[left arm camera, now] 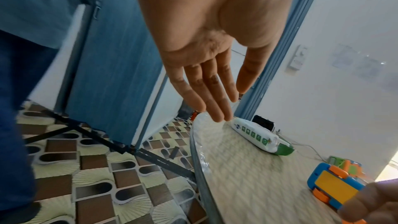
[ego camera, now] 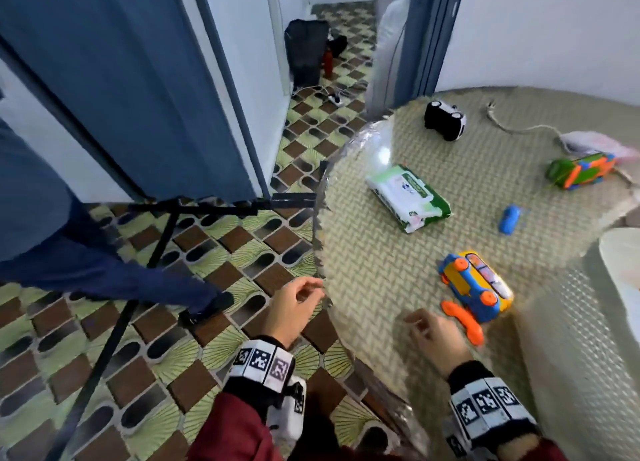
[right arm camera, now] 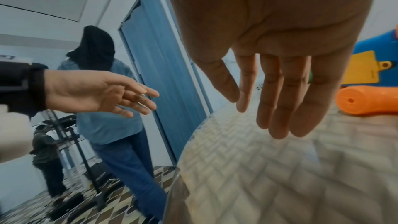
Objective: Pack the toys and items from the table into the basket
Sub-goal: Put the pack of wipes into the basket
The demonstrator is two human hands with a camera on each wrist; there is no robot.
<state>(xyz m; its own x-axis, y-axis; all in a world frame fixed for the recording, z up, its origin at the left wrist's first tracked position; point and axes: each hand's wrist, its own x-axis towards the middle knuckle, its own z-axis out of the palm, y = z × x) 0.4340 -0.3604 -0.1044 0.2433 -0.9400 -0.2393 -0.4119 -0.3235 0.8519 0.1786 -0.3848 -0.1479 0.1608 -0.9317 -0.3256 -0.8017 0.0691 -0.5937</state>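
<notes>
Woven matting covers the round tabletop (ego camera: pixel 398 252), cut off at right; no basket shows. Five toys and one wipes pack (ego camera: pixel 408 197) lie there. Left hand (ego camera: pixel 294 308) and right hand (ego camera: pixel 433 336) hover empty, fingers (left arm camera: pixel 206 91) loosely apart.

Even, soft daylight; glare on the bench (ego camera: pixel 388 148) rim at 12 o'clock. Wrist views show motion blur (worst on the weave), edges bow, and near palms look soft.
</notes>
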